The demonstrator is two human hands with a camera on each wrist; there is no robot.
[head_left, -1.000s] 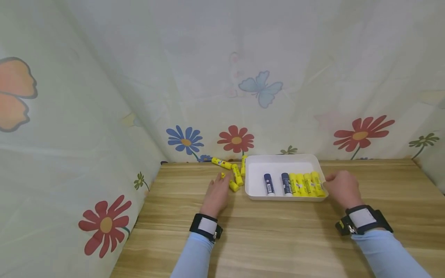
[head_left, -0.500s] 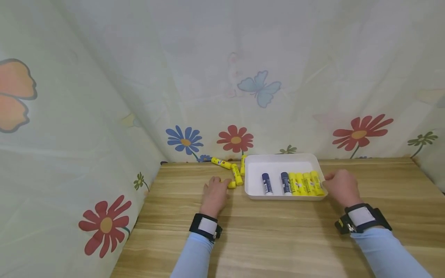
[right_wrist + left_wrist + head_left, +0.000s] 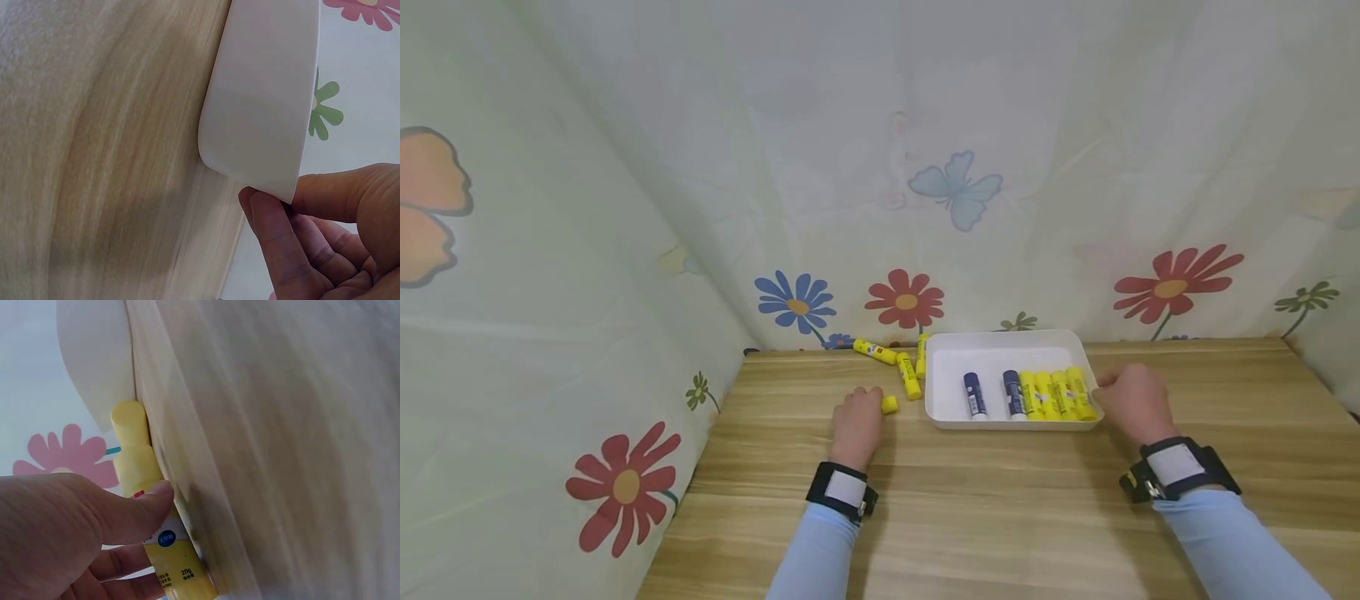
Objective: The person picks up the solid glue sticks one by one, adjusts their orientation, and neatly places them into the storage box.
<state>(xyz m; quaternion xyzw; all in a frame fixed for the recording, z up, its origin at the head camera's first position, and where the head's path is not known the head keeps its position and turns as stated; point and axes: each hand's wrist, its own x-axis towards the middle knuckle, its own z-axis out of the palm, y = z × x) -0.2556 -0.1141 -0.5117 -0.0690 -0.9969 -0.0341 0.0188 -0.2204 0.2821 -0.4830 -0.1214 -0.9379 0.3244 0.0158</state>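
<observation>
My left hand (image 3: 857, 422) grips a yellow glue stick (image 3: 178, 565) low over the table, thumb along one side and fingers round the other. In the head view only its yellow end shows past the fingers. To the right, my right hand (image 3: 1136, 403) pinches the right rim of a white tray (image 3: 262, 94) between thumb and fingertips. Inside the tray lie a navy glue stick (image 3: 975, 395), a second navy glue stick (image 3: 1014, 395) and, beside that one, a row of several yellow glue sticks (image 3: 1058, 395).
Left of the tray, a yellow glue stick (image 3: 909, 377) lies loose on the wooden table (image 3: 970, 517). Behind it are another yellow glue stick (image 3: 876, 352) and one against the tray's left wall. A flower-patterned curtain (image 3: 1045, 208) hangs along the back and left edges.
My left hand has taken hold of the yellow glue stick and drawn it a little left, away from the other loose ones. The right hand keeps its pinch on the tray rim.
</observation>
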